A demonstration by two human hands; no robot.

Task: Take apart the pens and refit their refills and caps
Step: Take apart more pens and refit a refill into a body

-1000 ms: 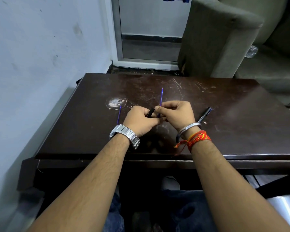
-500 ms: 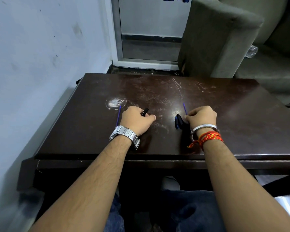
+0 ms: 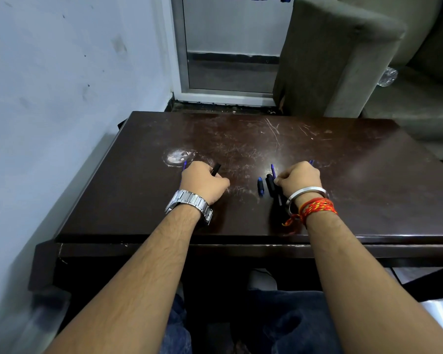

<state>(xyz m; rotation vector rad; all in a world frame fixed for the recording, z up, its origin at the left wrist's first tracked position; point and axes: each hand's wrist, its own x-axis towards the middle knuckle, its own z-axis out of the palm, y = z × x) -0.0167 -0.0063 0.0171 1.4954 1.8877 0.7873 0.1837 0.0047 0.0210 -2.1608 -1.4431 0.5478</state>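
Surface: dark, scratched wooden table (image 3: 343,180), set between a pale wall and a grey-green armchair (image 3: 338,54).
Left hand: left hand (image 3: 202,183) is curled around a black pen barrel (image 3: 216,169), its end protruding past the knuckles; a blue refill tip (image 3: 184,164) shows just beyond the hand.
Right hand: right hand (image 3: 301,178) is clenched on a blue refill (image 3: 273,171), resting on the table.
Loose parts: a blue-tipped black cap (image 3: 260,186) and a black piece (image 3: 270,185) lie just beside the right hand.
Progress: disassembly is judged largely done; refitting of refills and caps appears outstanding.
Count: two hands; at least two refills; one barrel seen; two loose dark pieces; more cannot be told.
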